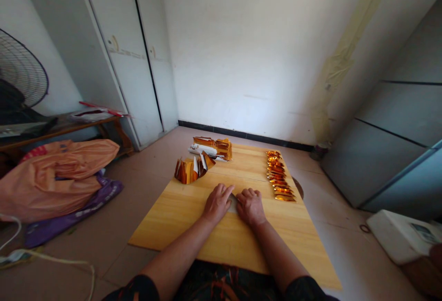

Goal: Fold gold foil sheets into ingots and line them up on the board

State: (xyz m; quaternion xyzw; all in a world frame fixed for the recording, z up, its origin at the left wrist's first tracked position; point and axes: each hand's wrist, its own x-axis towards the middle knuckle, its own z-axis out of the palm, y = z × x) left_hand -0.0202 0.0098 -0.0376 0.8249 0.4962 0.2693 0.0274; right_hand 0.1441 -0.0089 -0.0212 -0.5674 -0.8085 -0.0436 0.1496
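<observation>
A thin, pale grey sheet with a dark far edge (233, 205) lies near the middle of the pale yellow wooden tabletop (179, 216), well in from its left and right edges; the person's left hand (217, 203) touches its left side, fingers bent and the index finger reaching over toward the other hand; the right hand (251, 206) rests on its right side, fingers curled downward; whether either hand pinches the sheet or only presses it, I cannot tell.

Along the right edge, from the far right corner toward the middle, runs a row of shiny golden-orange, folded foil pieces with pointed ends (277, 176); at the left edge stands a curved, fanned bundle of gold and white sheets (188, 172); just beyond it, at the far left corner, lies a flatter pile of gold and white sheets (223, 148); a crumpled peach-coloured plastic sheet (69, 167) lies on the left, well apart from the tabletop.
</observation>
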